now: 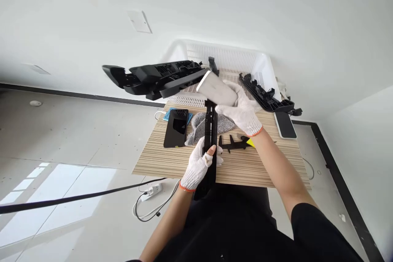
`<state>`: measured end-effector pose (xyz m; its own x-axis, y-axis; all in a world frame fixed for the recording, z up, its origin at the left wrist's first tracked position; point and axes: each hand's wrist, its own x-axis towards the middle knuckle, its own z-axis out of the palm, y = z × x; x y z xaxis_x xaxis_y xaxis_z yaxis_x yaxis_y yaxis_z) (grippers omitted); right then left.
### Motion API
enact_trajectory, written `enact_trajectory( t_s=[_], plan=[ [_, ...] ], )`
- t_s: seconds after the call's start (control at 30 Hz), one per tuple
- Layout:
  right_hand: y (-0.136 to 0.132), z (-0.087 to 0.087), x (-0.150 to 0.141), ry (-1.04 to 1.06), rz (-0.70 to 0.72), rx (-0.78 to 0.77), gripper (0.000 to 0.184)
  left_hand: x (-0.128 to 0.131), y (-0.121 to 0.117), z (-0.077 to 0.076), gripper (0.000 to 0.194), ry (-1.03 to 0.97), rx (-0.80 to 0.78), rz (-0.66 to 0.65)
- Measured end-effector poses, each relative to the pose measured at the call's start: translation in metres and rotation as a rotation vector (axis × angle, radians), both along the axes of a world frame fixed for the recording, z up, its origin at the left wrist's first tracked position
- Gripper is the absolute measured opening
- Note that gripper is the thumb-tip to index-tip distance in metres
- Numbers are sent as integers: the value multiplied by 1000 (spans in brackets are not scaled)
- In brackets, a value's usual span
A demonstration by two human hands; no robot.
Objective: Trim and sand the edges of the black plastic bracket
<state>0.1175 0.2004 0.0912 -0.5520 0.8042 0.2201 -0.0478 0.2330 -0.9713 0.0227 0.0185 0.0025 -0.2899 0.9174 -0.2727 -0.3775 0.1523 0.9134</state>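
Head view: gloved hands on a black slotted plastic trim strip [210, 127] and a pale rounded case [217, 90]

Left hand [196, 168]: thumb, its tip bare, pressed on the strip, fingers curled around beneath; right hand [242, 110]: thumb apart from the fingers, case held between; the case overlaps the strip's upper end, contact unclear; step in hand, as judged, a two-handed hold; moving either piece calls for a steady left grip; beyond, grey cloth [199, 127], smartphone [176, 129], caliper-like tool [231, 144], white slotted basket [260, 63].
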Motion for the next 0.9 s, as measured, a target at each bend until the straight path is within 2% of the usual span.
enact_trajectory(
  t_s=[0.07, 0.13, 0.23, 0.3, 0.4, 0.5, 0.6, 0.63, 0.77, 0.9],
  plan=[
    [20, 15, -13, 49, -13, 32, 80, 1, 2, 1, 52, 3, 13, 17],
    [38, 24, -23, 70, -41, -3, 78, 2, 4, 1, 52, 0, 26, 47],
    [58, 26, -29, 45, -105, -69, 82, 2, 6, -1, 48, 9, 44, 88],
    [66, 24, -28, -5, -108, -81, 76, 2, 7, -3, 44, 19, 65, 96],
    [72, 21, -24, -128, -51, -57, 59, 2, 7, -5, 42, 25, 91, 88],
    [75, 19, -23, -206, -68, -56, 60, 3, 7, -5, 45, 17, 76, 104],
    [76, 17, -26, -146, -261, -55, 73, 4, 8, -4, 48, 20, 53, 113],
    [76, 17, -28, -124, -286, -37, 73, 4, 8, -4, 48, 27, 49, 111],
    [74, 16, -31, -151, -129, 13, 58, 5, 9, -4, 49, 49, 39, 107],
    [73, 17, -33, -39, -251, -36, 55, 5, 9, -5, 50, 24, 24, 93]
  ],
)
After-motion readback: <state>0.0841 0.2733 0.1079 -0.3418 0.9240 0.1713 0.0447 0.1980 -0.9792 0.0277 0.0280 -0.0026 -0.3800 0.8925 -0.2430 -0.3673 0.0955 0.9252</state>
